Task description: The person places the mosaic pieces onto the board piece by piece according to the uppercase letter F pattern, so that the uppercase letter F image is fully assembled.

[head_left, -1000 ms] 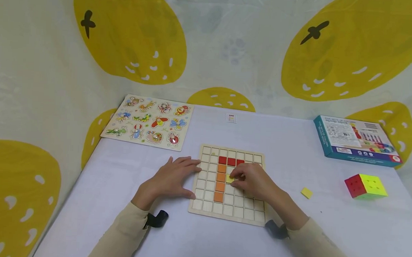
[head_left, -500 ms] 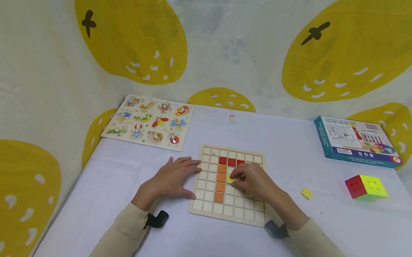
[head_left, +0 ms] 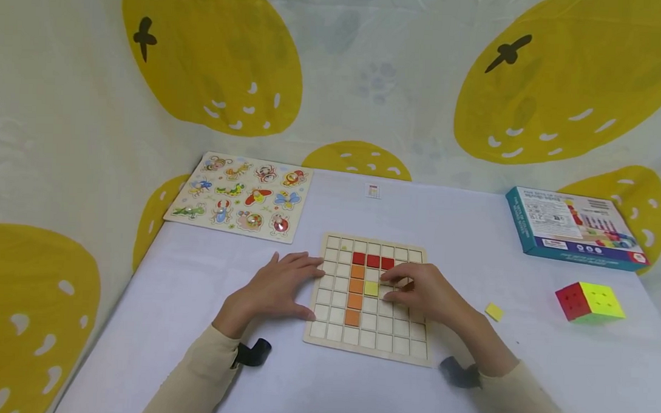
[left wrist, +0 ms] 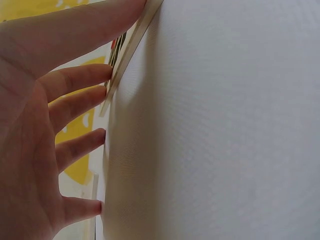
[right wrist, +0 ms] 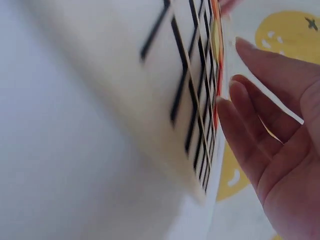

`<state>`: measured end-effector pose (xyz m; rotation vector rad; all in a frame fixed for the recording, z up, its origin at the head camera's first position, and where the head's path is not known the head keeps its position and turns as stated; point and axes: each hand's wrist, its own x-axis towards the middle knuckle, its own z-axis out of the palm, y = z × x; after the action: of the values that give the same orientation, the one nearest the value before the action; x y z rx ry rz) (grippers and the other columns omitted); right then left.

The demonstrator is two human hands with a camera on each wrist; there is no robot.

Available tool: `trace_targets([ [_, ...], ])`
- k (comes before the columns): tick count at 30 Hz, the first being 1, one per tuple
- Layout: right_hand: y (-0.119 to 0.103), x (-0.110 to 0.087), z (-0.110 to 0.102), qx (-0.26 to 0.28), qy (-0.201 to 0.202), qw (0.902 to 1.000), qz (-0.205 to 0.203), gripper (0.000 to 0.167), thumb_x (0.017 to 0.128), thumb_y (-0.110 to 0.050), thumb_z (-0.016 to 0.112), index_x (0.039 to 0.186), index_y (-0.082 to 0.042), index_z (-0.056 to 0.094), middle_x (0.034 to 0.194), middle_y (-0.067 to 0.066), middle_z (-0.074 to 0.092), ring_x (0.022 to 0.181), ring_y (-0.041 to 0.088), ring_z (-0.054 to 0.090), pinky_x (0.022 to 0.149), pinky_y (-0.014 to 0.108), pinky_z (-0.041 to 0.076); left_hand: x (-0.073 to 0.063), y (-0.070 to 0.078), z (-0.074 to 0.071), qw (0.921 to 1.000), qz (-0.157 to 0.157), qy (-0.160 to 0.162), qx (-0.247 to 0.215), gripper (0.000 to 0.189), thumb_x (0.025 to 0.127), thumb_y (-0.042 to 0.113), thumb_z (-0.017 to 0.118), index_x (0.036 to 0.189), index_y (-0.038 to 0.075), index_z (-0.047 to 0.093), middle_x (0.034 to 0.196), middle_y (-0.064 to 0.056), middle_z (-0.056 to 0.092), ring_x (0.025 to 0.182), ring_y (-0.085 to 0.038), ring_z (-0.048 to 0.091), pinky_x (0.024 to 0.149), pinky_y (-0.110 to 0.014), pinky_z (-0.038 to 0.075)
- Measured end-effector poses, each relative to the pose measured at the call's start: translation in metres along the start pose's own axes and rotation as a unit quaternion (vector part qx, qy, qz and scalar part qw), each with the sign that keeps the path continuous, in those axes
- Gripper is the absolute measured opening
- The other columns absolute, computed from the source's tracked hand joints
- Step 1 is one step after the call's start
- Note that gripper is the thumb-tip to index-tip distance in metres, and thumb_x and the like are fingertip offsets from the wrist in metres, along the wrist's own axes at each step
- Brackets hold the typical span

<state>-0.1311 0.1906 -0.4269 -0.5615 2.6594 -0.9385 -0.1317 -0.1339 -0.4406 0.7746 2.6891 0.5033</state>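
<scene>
A wooden grid board (head_left: 368, 347) lies on the table in front of me. Three red square tiles (head_left: 373, 261) form a row near its far side, with a column of several orange tiles (head_left: 355, 286) running down from there. One yellow tile (head_left: 371, 289) sits in a cell to the right of that column. My left hand (head_left: 275, 286) is spread, its thumb and fingertips at the board's left edge, as the left wrist view (left wrist: 30, 130) also shows. Over the board's right half, my right hand (head_left: 420, 288) has thumb and fingers apart with nothing between them, just right of the yellow tile.
A loose yellow tile (head_left: 494, 311) lies on the table right of the board. Farther right are a puzzle cube (head_left: 589, 302) and a teal-edged box (head_left: 578, 228). An insect peg puzzle (head_left: 240, 196) lies at the back left, and a small printed card (head_left: 372, 191) at the back.
My right hand has let go of the yellow tile and drawn back a little to the right, leaving it in its cell. The left hand has stayed in place.
</scene>
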Motion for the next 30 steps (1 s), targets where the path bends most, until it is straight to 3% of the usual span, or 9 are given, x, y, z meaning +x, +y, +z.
trace_targets([
  [9, 0.033, -0.038, -0.036, -0.069, 0.071, 0.9950, 0.014, 0.042, 0.079, -0.021, 0.088, 0.119, -0.017, 0.074, 0.121, 0.002, 0.075, 0.113, 0.025, 0.066, 0.088, 0.034, 0.059, 0.001, 0.000, 0.000, 1.0000, -0.007, -0.002, 0.003, 0.083, 0.073, 0.055, 0.087, 0.145, 0.026, 0.057, 0.164, 0.009, 0.042, 0.157, -0.025, 0.031, 0.122, -0.073, 0.020],
  [17, 0.067, -0.078, -0.065, -0.074, 0.068, 0.9890, 0.108, 0.050, 0.082, -0.040, 0.085, 0.124, -0.018, 0.069, 0.128, 0.010, 0.070, 0.119, 0.032, 0.060, 0.087, 0.025, 0.054, 0.001, -0.002, 0.002, 1.0000, -0.002, 0.000, 0.005, 0.083, 0.073, 0.055, 0.086, 0.145, 0.026, 0.057, 0.163, 0.009, 0.042, 0.156, -0.025, 0.032, 0.121, -0.074, 0.021],
  [25, 0.097, -0.106, -0.073, -0.066, 0.046, 0.9813, 0.175, 0.061, 0.081, -0.045, 0.084, 0.129, -0.013, 0.064, 0.130, 0.018, 0.067, 0.120, 0.040, 0.060, 0.090, 0.052, 0.061, 0.001, 0.001, -0.001, 1.0000, -0.006, -0.003, 0.001, 0.083, 0.073, 0.055, 0.086, 0.145, 0.026, 0.056, 0.164, 0.009, 0.042, 0.157, -0.026, 0.031, 0.122, -0.074, 0.020],
  [27, 0.102, -0.110, -0.073, -0.064, 0.037, 0.9798, 0.186, 0.064, 0.080, -0.045, 0.085, 0.130, -0.012, 0.063, 0.130, 0.019, 0.066, 0.119, 0.040, 0.060, 0.087, 0.044, 0.063, 0.001, 0.001, -0.002, 1.0000, -0.007, -0.004, -0.001, 0.083, 0.073, 0.054, 0.087, 0.145, 0.025, 0.057, 0.163, 0.008, 0.042, 0.157, -0.026, 0.031, 0.122, -0.074, 0.020],
  [30, 0.109, -0.115, -0.072, -0.067, 0.028, 0.9779, 0.196, 0.065, 0.079, -0.046, 0.085, 0.129, -0.011, 0.063, 0.128, 0.019, 0.067, 0.117, 0.038, 0.060, 0.079, 0.021, 0.058, 0.000, 0.002, -0.002, 1.0000, -0.006, -0.005, 0.000, 0.083, 0.073, 0.055, 0.087, 0.145, 0.025, 0.057, 0.163, 0.008, 0.042, 0.157, -0.026, 0.031, 0.122, -0.074, 0.020],
])
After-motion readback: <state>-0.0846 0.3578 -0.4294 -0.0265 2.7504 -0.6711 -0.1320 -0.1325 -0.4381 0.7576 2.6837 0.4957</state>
